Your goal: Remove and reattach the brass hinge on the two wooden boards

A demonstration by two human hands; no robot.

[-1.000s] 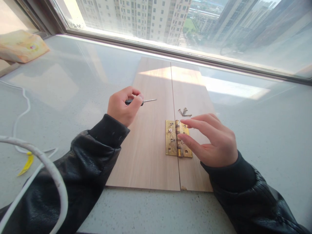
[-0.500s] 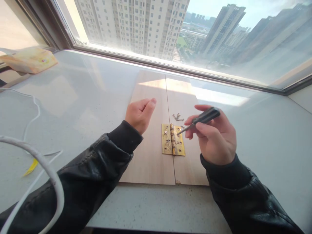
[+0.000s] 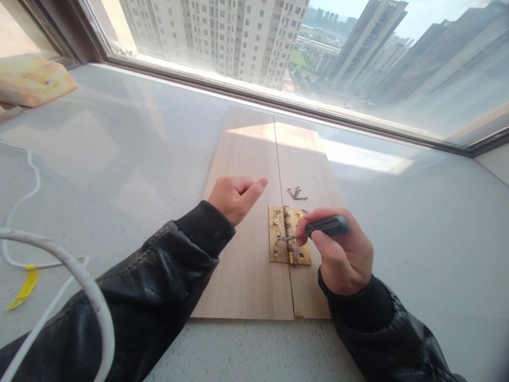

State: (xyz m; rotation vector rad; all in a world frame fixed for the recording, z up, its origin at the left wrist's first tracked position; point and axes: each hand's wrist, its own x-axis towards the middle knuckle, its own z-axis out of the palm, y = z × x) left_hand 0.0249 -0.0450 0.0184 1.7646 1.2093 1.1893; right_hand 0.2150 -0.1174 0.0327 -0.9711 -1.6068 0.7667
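Observation:
A brass hinge (image 3: 273,249) lies unfolded across the seam of two pale wooden boards (image 3: 246,286). My right hand (image 3: 345,254) grips a screwdriver (image 3: 328,226) by its dark handle, the shaft pointing left over the hinge's knuckle. Its tip is at the middle of the left leaf, at what looks like a screw there; whether they touch is hard to tell. One screw head (image 3: 277,222) shows in the same leaf, higher up. My left hand (image 3: 236,197) is closed in a fist over the left board, thumb stretched toward the seam, nothing visible in it.
Several loose screws (image 3: 296,193) lie on the right board beyond the hinge. A white cable (image 3: 99,313) loops up in front of my left sleeve, with a yellow tag (image 3: 26,289) on it. A box-like package (image 3: 35,79) stands far left by the window frame (image 3: 191,90).
My right hand has moved left and lower, taking the screwdriver tip from the hinge's right leaf to its left leaf. My left hand stays a fist, slightly lower and further right.

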